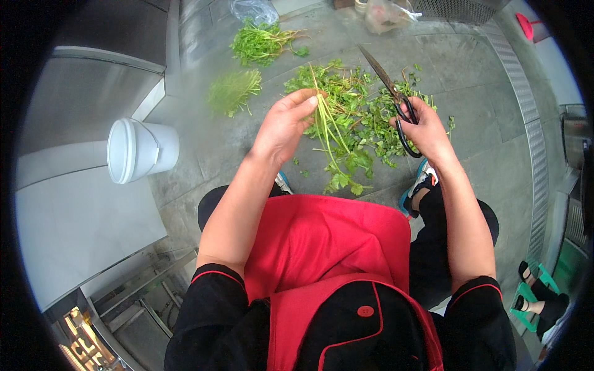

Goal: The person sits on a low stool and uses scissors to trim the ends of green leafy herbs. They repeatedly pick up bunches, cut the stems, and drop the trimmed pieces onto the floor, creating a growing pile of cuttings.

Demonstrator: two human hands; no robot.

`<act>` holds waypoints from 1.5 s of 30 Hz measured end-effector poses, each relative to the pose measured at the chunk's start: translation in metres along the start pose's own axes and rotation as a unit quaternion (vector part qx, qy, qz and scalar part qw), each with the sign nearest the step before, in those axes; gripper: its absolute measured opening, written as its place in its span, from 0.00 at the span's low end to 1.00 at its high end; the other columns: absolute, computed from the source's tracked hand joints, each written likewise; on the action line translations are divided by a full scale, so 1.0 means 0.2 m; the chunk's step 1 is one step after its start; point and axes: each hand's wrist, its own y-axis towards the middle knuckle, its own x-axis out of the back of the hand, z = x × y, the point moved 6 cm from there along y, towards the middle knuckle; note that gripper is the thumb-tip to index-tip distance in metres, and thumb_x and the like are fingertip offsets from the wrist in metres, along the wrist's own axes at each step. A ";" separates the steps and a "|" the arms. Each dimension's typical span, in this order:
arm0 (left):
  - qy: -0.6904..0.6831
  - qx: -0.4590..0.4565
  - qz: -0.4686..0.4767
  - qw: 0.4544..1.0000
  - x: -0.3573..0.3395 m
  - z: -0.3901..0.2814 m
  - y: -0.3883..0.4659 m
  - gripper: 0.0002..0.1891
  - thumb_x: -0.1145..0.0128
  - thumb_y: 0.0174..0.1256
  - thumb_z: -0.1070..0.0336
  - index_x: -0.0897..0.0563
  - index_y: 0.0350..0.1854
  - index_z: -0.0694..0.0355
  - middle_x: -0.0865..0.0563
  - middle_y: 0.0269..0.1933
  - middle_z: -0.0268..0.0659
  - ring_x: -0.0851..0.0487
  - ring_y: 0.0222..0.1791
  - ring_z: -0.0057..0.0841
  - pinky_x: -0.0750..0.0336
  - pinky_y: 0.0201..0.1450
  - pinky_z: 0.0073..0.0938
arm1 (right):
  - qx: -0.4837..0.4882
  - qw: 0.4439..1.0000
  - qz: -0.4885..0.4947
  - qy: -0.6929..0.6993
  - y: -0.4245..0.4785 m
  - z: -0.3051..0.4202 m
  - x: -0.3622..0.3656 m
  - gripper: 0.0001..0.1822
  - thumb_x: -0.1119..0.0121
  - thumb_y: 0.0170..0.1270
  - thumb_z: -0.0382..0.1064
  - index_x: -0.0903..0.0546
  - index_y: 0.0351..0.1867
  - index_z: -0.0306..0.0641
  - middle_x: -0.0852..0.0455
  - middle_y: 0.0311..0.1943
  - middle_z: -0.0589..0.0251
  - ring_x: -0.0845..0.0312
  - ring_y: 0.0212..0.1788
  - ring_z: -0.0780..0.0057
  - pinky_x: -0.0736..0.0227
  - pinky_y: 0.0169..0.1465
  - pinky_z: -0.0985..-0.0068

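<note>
My left hand (297,116) pinches a few stems of leafy greens (328,132) near their root end, with the leaves hanging down towards my red apron (325,232). In my right hand (424,127) are black-handled scissors (387,79), their dark blades pointing up and left, away from the stems. Beneath and beyond both hands, a loose heap of greens (345,97) lies on the grey tiled floor. Farther off to the left are a bunch of greens with roots (260,44) and a smaller, hazy-looking pile (236,90).
A white bucket (155,150) stands at the left beside metal cabinets (93,102). Plastic bags (387,16) lie at the far side. A metal drain cover (515,79) runs along the right. Another person's feet (524,303) rest by a green stool (526,320) at the lower right.
</note>
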 end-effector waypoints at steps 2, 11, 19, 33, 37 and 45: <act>-0.009 0.003 0.002 1.000 0.00 0.00 0.00 0.13 0.46 0.67 0.65 0.23 0.50 0.66 0.18 0.44 0.34 0.22 0.45 0.23 0.30 0.53 0.26 | -0.015 1.000 0.001 -0.021 0.00 0.02 0.00 0.12 0.34 0.54 0.35 0.28 0.32 0.37 0.29 0.25 0.79 0.34 0.30 0.90 0.39 0.35 0.87; 0.010 0.023 0.010 1.000 -0.04 0.06 0.01 0.13 0.46 0.67 0.65 0.22 0.50 0.65 0.18 0.45 0.34 0.22 0.47 0.22 0.30 0.54 0.26 | 0.010 0.973 0.073 0.220 -0.06 0.08 -0.20 0.12 0.33 0.54 0.33 0.27 0.31 0.39 0.27 0.25 0.80 0.36 0.28 0.91 0.38 0.32 0.87; 0.047 0.032 0.048 0.997 -0.11 0.13 0.02 0.14 0.46 0.66 0.65 0.22 0.51 0.64 0.18 0.47 0.34 0.23 0.50 0.23 0.33 0.58 0.29 | -0.025 0.967 0.124 0.223 -0.10 0.06 -0.31 0.12 0.32 0.54 0.35 0.26 0.33 0.41 0.22 0.29 0.76 0.29 0.33 0.89 0.34 0.40 0.86; 0.113 0.027 0.031 0.993 -0.15 0.15 0.00 0.14 0.40 0.61 0.62 0.21 0.48 0.61 0.17 0.46 0.33 0.23 0.47 0.20 0.35 0.57 0.25 | -0.032 0.965 0.119 0.230 -0.09 0.08 -0.30 0.12 0.35 0.55 0.32 0.27 0.36 0.40 0.23 0.31 0.74 0.28 0.36 0.87 0.33 0.44 0.85; 0.114 0.015 0.041 0.992 -0.15 0.14 -0.01 0.13 0.37 0.59 0.63 0.20 0.45 0.61 0.16 0.42 0.32 0.22 0.45 0.19 0.34 0.56 0.25 | -0.031 0.968 0.110 0.224 -0.09 0.08 -0.28 0.10 0.37 0.56 0.31 0.26 0.37 0.39 0.24 0.31 0.74 0.28 0.37 0.87 0.34 0.44 0.86; 0.404 -0.201 -0.008 0.892 -0.11 0.03 0.00 0.08 0.35 0.53 0.67 0.17 0.35 0.62 0.18 0.34 0.32 0.22 0.37 0.20 0.31 0.47 0.22 | -0.021 0.969 0.119 0.217 -0.08 0.11 -0.22 0.11 0.36 0.55 0.33 0.26 0.38 0.40 0.25 0.30 0.76 0.31 0.35 0.88 0.36 0.41 0.86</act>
